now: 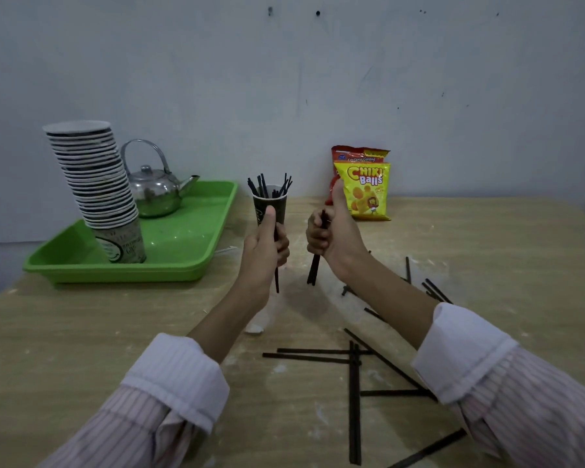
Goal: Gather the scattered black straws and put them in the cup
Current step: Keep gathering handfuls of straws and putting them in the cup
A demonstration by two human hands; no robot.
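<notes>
Sleeves: striped with white cuffs, coming in from the lower corners of the frame.
Loose straws: lying scattered on the desk at lower right, several crossing each other, more showing beyond the right forearm at right of centre.
Left hand: sitting at frame centre, thumb pointing up, its grip closing around one straw that is hanging down below the fist.
Right hand: sitting just right of the left hand, thumb up, its grip clamping a small bundle of straws that is poking out below the fist; the two hands are staying apart.
Cup: standing upright on the desk just behind the left thumb, above centre, already holding a cluster of straws that are sticking out past its rim.
Tray: green, resting on the desk at left of the frame.
Cup stack: leaning on the tray at upper left.
Kettle: metal, sitting on the tray behind the stack.
Snack bags: standing against the wall, right of the cup.
</notes>
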